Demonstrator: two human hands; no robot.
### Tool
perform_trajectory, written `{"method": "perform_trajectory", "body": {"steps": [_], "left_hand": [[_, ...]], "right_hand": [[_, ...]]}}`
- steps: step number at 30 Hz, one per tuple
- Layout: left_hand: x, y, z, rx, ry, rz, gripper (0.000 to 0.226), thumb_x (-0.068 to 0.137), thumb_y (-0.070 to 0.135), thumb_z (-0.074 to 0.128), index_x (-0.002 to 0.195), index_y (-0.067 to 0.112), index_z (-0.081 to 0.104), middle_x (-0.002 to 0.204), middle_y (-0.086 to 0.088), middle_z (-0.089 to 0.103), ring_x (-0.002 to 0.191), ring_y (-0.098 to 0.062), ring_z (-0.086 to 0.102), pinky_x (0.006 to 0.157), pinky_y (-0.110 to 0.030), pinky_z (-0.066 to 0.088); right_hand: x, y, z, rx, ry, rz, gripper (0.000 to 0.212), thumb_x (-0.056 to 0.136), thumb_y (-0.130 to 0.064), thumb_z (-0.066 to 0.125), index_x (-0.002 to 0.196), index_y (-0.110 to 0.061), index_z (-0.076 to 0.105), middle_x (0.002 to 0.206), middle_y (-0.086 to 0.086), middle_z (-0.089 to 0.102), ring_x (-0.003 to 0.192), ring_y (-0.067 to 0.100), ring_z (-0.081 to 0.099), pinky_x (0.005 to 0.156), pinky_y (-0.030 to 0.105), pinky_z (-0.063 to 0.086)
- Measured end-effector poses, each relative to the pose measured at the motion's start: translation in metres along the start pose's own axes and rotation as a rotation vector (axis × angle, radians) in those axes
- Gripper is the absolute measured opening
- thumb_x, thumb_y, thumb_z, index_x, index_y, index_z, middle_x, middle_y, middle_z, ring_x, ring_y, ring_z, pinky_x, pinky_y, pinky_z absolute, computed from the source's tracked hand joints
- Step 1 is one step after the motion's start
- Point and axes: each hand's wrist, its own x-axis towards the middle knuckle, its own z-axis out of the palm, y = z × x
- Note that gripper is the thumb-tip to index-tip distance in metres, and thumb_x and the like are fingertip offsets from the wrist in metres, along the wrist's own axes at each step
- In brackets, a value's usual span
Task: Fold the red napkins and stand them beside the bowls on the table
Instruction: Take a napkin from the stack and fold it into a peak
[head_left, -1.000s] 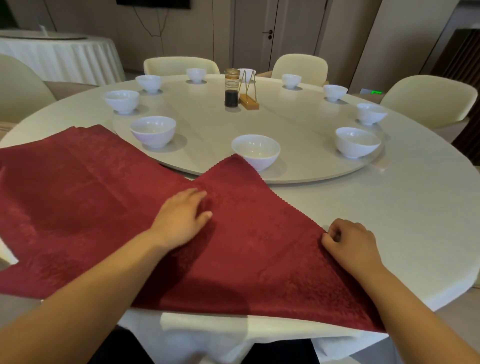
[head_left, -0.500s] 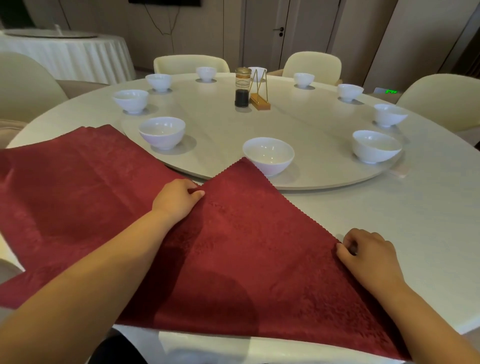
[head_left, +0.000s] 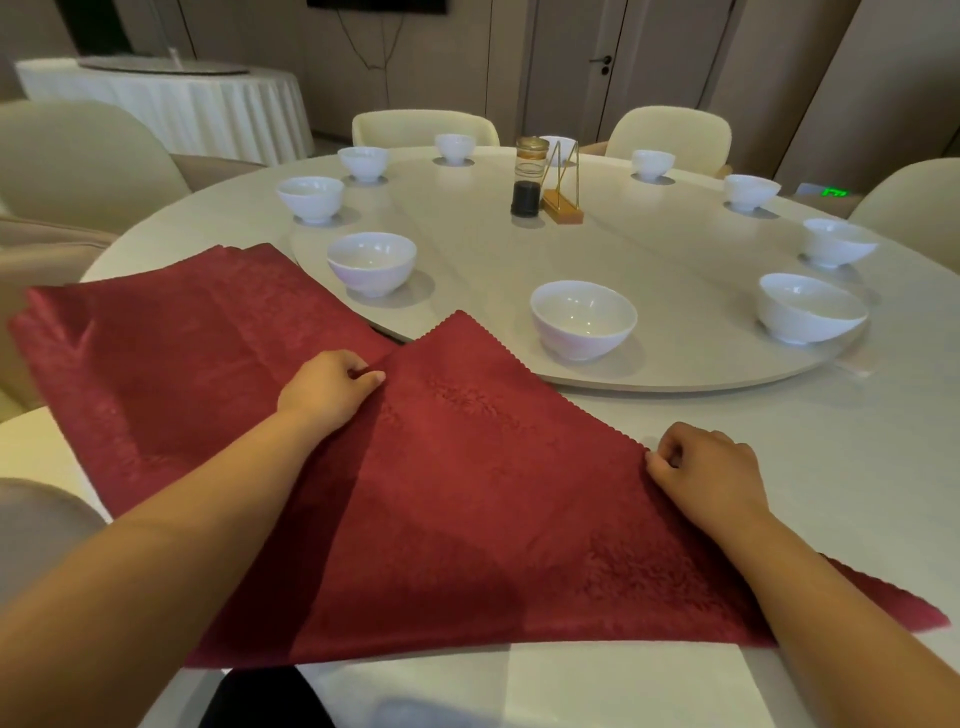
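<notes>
Both of my hands have hold of the top red napkin. My left hand has its fingers curled and pinches the napkin's left edge. My right hand is curled too, and its thumb and finger pinch the zigzag right edge. The napkin lies on the round table right in front of me, between my two arms. Its far tip points away from me and lies over the rim of the turntable. I cannot tell if the napkin is folded in two.

Under it, and spread out to my left, is a pile of red napkins. My left arm reaches over them.

Just past the napkin's tip stands the closest bowl. It is white, near the tip but not touching it. A second bowl stands just beside the far edge of the pile. A third bowl stands off to the right. More white bowls go all around the turntable's rim, each apart from the next.

Farther back on the turntable stand a glass jar with something dark at the bottom and a gold wire stand on a wooden base, just beside each other. Pale chairs stand round the far side of the table. Far off on the left is another table with a white cloth.
</notes>
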Motion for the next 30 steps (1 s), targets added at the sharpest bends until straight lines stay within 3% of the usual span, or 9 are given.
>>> {"method": "perform_trajectory", "body": {"steps": [7,12,15,17,20,24,27,28,30], "left_hand": [[0.001,-0.002,0.005,0.020,0.046,0.012,0.018,0.090,0.034,0.055,0.084,0.016,0.057,0.090,-0.001,0.056,0.094,-0.024,0.055,0.077,-0.030,0.038],[-0.020,0.019,-0.002,0.226,0.092,0.120,0.038,0.093,0.030,0.051,0.126,0.013,0.052,0.130,-0.009,0.050,0.120,-0.029,0.045,0.095,-0.036,0.034],[-0.074,0.039,0.004,0.235,-0.032,0.409,0.053,0.092,0.042,0.032,0.136,0.015,0.044,0.144,-0.007,0.040,0.133,-0.021,0.035,0.111,-0.029,0.021],[-0.123,0.054,0.015,0.152,-0.167,0.521,0.076,0.080,0.055,0.009,0.142,0.018,0.032,0.150,0.001,0.028,0.139,-0.011,0.022,0.111,-0.020,0.005],[-0.161,0.055,0.049,0.260,-0.276,0.555,0.074,0.077,0.045,0.000,0.147,0.023,0.008,0.153,0.012,0.006,0.141,-0.002,0.003,0.103,-0.013,-0.010],[-0.165,0.044,0.071,0.337,-0.208,0.593,0.067,0.097,0.033,0.007,0.114,0.002,0.063,0.121,-0.008,0.061,0.108,-0.019,0.061,0.103,-0.027,0.029],[-0.166,0.035,0.080,0.366,-0.167,0.608,0.075,0.099,0.034,0.002,0.103,0.002,0.069,0.108,-0.013,0.068,0.098,-0.024,0.066,0.094,-0.032,0.029],[-0.167,0.037,0.078,0.376,-0.150,0.624,0.075,0.099,0.034,0.002,0.103,0.001,0.069,0.108,-0.014,0.068,0.098,-0.026,0.066,0.093,-0.032,0.029],[-0.166,0.037,0.081,0.389,-0.064,0.659,0.075,0.099,0.034,0.002,0.103,-0.001,0.068,0.108,-0.015,0.067,0.097,-0.027,0.066,0.092,-0.032,0.030]], "right_hand": [[-0.002,0.000,-0.001,0.005,-0.008,0.029,0.017,0.089,-0.024,0.049,0.075,-0.015,0.049,0.074,-0.003,0.052,0.078,0.018,0.045,0.073,0.026,0.024],[-0.009,-0.003,-0.008,0.015,-0.028,0.027,0.011,0.090,-0.024,0.048,0.091,-0.017,0.057,0.089,-0.001,0.057,0.097,0.022,0.051,0.078,0.028,0.027],[-0.023,-0.007,-0.012,-0.006,0.032,-0.004,0.024,0.091,-0.019,0.047,0.111,-0.012,0.060,0.111,0.005,0.061,0.107,0.026,0.051,0.088,0.032,0.031],[-0.044,-0.020,-0.014,0.085,0.174,-0.121,0.023,0.086,-0.011,0.048,0.098,-0.005,0.067,0.098,0.011,0.067,0.094,0.032,0.060,0.085,0.036,0.042],[-0.080,-0.046,-0.004,0.073,0.277,-0.302,0.035,0.075,-0.021,0.040,0.083,-0.011,0.072,0.088,0.006,0.072,0.079,0.024,0.069,0.074,0.044,0.053],[-0.108,-0.057,0.019,0.003,0.063,-0.338,0.042,0.074,-0.028,0.035,0.088,-0.017,0.074,0.097,0.003,0.072,0.088,0.016,0.069,0.071,0.040,0.054],[-0.111,-0.046,0.027,-0.077,-0.054,-0.252,0.052,0.088,-0.035,0.024,0.095,-0.019,0.073,0.105,0.003,0.070,0.096,0.016,0.067,0.077,0.035,0.053],[-0.112,-0.042,0.024,-0.101,-0.097,-0.216,0.064,0.092,-0.039,0.011,0.106,-0.018,0.069,0.115,0.005,0.066,0.106,0.017,0.063,0.088,0.033,0.048],[-0.110,-0.032,0.018,-0.117,-0.151,-0.216,0.090,0.076,-0.052,-0.014,0.137,-0.018,0.041,0.147,0.007,0.033,0.137,0.018,0.030,0.110,0.027,0.011]]}}
